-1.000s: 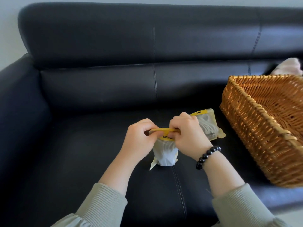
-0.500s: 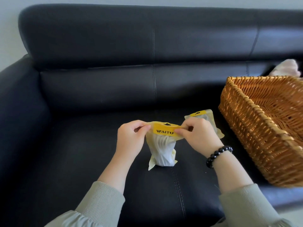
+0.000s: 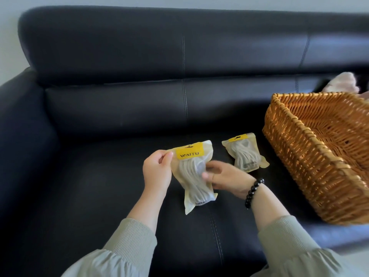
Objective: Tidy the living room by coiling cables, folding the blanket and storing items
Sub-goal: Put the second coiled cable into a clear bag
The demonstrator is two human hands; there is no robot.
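Observation:
A translucent pouch with a yellow label holds a coiled white cable and hangs upright over the black sofa seat. My left hand pinches its top left corner. My right hand is blurred, with its fingers spread against the pouch's right side; whether it grips the pouch is unclear. A second cable pouch lies flat on the seat to the right, between my hands and the wicker basket.
The black leather sofa fills the view, its armrest at far left. The wicker basket stands tilted on the right of the seat. A pale pink fabric shows behind the basket's far rim.
My hands had both pinched the pouch's top strip. My right hand has since let go of the top and dropped to the pouch's side, while the left has raised the pouch.

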